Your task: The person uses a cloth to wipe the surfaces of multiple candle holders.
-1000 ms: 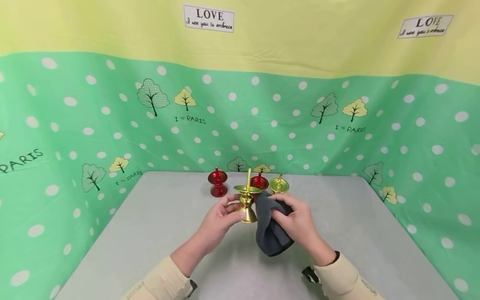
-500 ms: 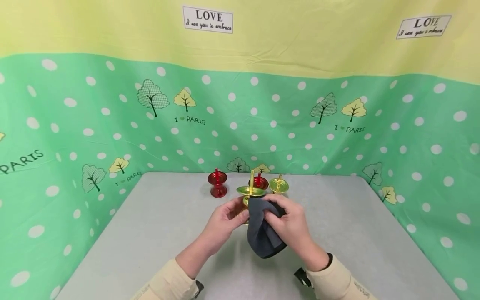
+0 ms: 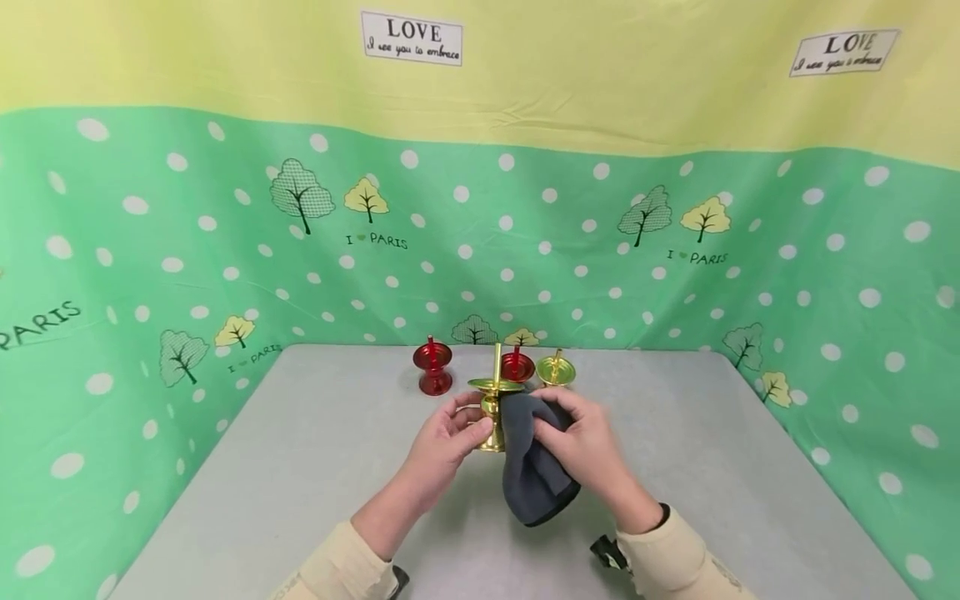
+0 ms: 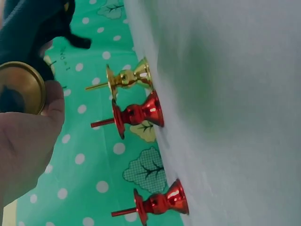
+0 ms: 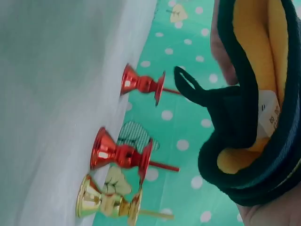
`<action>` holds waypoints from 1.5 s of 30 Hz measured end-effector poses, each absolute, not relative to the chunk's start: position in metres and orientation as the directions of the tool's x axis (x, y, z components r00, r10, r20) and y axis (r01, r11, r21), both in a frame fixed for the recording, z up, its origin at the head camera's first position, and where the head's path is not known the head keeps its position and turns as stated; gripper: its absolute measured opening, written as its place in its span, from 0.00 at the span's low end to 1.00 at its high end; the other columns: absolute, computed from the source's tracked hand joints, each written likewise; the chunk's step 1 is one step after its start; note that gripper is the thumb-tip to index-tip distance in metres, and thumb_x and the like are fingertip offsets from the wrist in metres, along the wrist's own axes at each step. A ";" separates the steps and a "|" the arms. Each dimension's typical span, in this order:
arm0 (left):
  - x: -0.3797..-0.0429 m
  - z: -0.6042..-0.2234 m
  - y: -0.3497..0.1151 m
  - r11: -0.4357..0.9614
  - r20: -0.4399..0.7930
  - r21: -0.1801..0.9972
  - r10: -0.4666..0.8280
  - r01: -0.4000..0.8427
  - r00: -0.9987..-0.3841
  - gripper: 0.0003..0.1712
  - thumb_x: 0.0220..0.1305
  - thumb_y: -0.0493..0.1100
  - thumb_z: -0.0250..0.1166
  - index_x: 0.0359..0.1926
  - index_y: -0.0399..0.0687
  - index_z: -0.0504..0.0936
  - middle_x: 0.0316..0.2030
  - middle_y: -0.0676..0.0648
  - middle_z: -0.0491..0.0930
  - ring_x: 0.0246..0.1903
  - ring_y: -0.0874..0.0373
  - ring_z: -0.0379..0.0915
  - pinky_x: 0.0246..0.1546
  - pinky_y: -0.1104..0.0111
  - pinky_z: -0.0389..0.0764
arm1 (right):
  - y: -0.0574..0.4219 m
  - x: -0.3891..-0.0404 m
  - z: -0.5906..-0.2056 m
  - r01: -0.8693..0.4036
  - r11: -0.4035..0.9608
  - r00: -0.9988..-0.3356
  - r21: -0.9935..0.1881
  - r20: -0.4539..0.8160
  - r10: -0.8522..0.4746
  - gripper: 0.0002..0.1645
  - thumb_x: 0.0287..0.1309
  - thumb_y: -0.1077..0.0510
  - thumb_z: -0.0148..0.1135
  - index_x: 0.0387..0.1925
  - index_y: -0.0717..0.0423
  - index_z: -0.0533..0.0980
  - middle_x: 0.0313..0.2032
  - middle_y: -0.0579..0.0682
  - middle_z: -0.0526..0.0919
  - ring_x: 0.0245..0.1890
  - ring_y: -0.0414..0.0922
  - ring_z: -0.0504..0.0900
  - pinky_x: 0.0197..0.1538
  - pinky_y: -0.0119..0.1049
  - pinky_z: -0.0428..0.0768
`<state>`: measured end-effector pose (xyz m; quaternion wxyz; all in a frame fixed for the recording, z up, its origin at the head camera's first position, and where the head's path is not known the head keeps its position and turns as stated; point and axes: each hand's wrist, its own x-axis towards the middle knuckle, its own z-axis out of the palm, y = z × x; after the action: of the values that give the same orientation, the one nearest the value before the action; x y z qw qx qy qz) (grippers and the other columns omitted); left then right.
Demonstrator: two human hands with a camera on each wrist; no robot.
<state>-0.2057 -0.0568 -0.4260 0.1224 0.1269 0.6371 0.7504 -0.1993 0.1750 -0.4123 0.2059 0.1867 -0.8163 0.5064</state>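
Observation:
My left hand point(image 3: 446, 442) grips a shiny gold candle holder point(image 3: 491, 433) by its lower body, fingers behind and thumb in front. It is held upright above the table, with its dish and tall spike on top. In the left wrist view the round base point(image 4: 35, 89) of this candle holder faces the camera. My right hand point(image 3: 588, 442) pinches a folded dark grey cloth point(image 3: 528, 467) against the right side of the candle holder. The right wrist view shows the cloth's yellow inner side point(image 5: 256, 42), a white label point(image 5: 268, 113) and a hanging loop point(image 5: 186, 84).
Along the back of the grey table point(image 3: 300, 467) stand a red candle holder point(image 3: 433, 367) on the left, another red one point(image 3: 517, 367) partly hidden, and a gold one point(image 3: 556, 371) beside it. A green dotted curtain point(image 3: 390, 283) hangs behind and at both sides.
The cloth swung left across the front of the gold candle holder, then moved slightly back right, uncovering the body. Both hands keep their hold; the standing candle holders stay in place.

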 end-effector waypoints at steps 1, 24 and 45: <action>-0.206 -0.426 -0.057 -0.159 0.039 0.987 0.336 -0.016 -0.941 0.29 0.76 0.42 0.66 0.71 0.37 0.70 0.56 0.43 0.84 0.51 0.59 0.82 0.56 0.68 0.83 | 0.173 -0.198 -0.412 -0.532 0.398 -0.835 -0.747 0.539 -0.105 0.16 0.61 0.67 0.75 0.49 0.50 0.87 0.46 0.53 0.92 0.37 0.37 0.84 0.36 0.33 0.83; -0.205 -0.424 -0.067 -0.287 0.052 0.955 0.409 -0.074 -0.911 0.28 0.74 0.34 0.60 0.69 0.29 0.65 0.48 0.54 0.87 0.49 0.64 0.83 0.56 0.71 0.82 | 0.174 -0.198 -0.411 -0.452 0.484 -0.862 -0.749 0.506 -0.022 0.15 0.60 0.67 0.74 0.47 0.50 0.88 0.47 0.53 0.92 0.37 0.40 0.85 0.36 0.31 0.81; -0.206 -0.428 -0.073 -0.057 0.017 0.998 0.373 -0.004 -0.928 0.30 0.79 0.49 0.64 0.69 0.31 0.76 0.59 0.40 0.84 0.54 0.59 0.79 0.58 0.65 0.79 | 0.164 -0.201 -0.415 -0.440 0.567 -0.859 -0.696 0.511 -0.040 0.15 0.60 0.65 0.75 0.48 0.52 0.87 0.46 0.55 0.92 0.33 0.40 0.83 0.33 0.31 0.79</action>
<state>-0.2058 -0.0730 -0.4275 0.1322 0.1369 0.6737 0.7141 -0.2007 0.1644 -0.4145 0.2256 0.1403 -0.8560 0.4435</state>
